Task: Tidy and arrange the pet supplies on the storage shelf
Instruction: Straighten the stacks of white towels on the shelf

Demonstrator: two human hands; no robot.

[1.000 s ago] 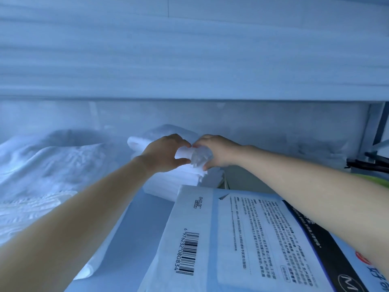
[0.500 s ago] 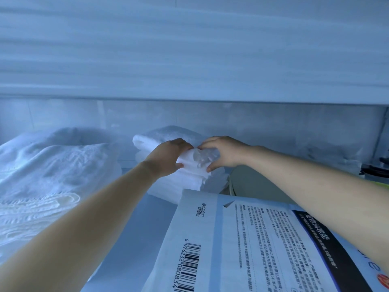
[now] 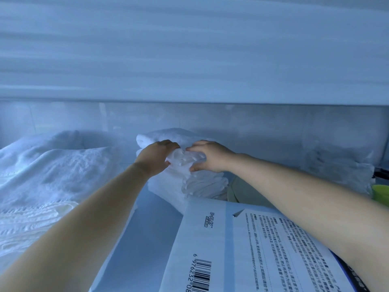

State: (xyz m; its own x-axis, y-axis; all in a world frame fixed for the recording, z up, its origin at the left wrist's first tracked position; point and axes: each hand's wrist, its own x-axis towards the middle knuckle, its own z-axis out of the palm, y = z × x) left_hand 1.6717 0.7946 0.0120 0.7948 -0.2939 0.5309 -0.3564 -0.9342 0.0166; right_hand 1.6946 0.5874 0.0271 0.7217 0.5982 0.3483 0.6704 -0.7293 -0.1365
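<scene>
Head view: pale shelf (image 3: 147, 239) under tiled wall (image 3: 252, 127)

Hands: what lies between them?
Head view: a small clear plastic bag, pinched by left hand and right hand, above the folded towels.

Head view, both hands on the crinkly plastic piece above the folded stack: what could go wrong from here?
1. Both hands grip the plastic right over the stack; pressing or tugging could skew its folds.
2. The right forearm passes just above the printed pack, which juts past the shelf's front; a dip could knock it off.
</scene>
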